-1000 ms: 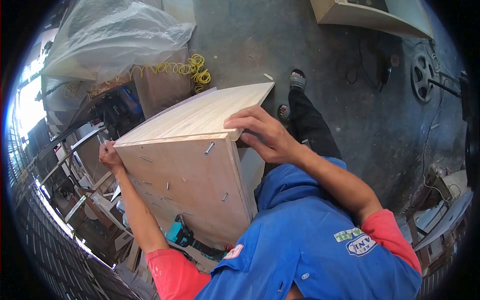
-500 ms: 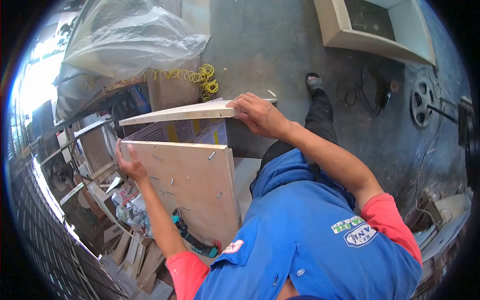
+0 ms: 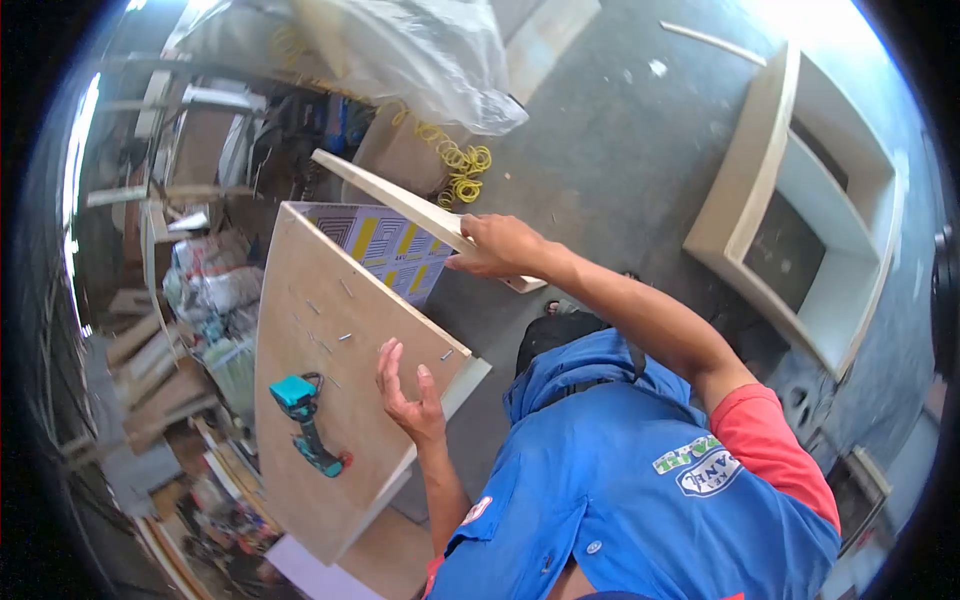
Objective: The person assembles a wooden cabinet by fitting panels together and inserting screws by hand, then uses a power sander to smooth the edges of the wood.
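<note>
A light wooden panel (image 3: pixel 400 200) slants above a plywood board (image 3: pixel 330 350), and my right hand (image 3: pixel 495 247) grips its near edge. Between the two, a printed sheet (image 3: pixel 385 250) with yellow blocks and dark line patterns shows. My left hand (image 3: pixel 412 395) hovers over the board near its right edge, fingers apart and holding nothing. Several screws or nails (image 3: pixel 346 337) lie scattered on the board. A teal and black power tool (image 3: pixel 312 425) rests on it, left of my left hand.
At the upper right stands an open wooden cabinet frame (image 3: pixel 740 210). A coiled yellow hose (image 3: pixel 465 175) lies on the floor beside plastic sheeting (image 3: pixel 440 60). Wood scraps (image 3: pixel 150 380) and plastic bags (image 3: pixel 215 285) are piled at the left.
My left hand has left the far corner and moved back over the board. The view has turned, so the board and panel appear tilted, and more of the power tool shows.
</note>
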`<control>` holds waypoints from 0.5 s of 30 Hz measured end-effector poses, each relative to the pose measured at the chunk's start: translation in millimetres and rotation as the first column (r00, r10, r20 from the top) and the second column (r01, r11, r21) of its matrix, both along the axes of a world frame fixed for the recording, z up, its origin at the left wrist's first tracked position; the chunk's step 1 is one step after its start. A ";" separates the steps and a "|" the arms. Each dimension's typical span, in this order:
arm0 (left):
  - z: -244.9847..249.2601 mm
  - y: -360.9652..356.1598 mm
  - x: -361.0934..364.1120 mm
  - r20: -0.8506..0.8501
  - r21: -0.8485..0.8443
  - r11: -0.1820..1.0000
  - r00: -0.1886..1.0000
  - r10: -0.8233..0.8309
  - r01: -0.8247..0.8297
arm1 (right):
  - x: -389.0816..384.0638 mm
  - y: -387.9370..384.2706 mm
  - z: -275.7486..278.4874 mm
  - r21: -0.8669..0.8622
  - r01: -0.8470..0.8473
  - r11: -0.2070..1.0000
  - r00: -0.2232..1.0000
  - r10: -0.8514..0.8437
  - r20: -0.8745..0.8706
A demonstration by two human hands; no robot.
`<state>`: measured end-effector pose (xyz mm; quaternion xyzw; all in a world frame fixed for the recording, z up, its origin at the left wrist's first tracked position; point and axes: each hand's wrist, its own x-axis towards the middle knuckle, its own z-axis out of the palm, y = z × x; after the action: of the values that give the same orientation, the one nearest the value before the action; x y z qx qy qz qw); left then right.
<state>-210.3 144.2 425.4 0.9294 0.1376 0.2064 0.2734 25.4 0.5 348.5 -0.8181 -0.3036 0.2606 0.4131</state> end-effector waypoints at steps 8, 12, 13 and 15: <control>-11.0 -7.7 7.0 0.136 -0.011 0.934 0.925 0.355 -0.357 | 65.2 57.1 16.3 -0.159 0.097 0.983 0.978 -0.064 0.200; -17.0 -7.0 3.9 0.229 -0.019 0.915 0.889 0.397 -0.404 | 130.9 67.2 37.7 -0.065 0.034 0.997 0.957 -0.014 0.289; -16.0 -8.6 5.3 0.231 -0.022 0.903 0.877 0.422 -0.429 | 150.7 71.9 42.6 -0.070 -0.015 0.997 0.938 0.039 0.344; -13.1 -12.3 8.0 0.236 -0.035 0.876 0.848 0.475 -0.481 | 180.5 79.8 61.5 -0.113 -0.087 0.990 0.934 0.120 0.336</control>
<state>-202.3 131.9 412.3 0.8379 0.3282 0.3790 0.2160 205.9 80.3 410.0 -0.8527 -0.4005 0.1504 0.2999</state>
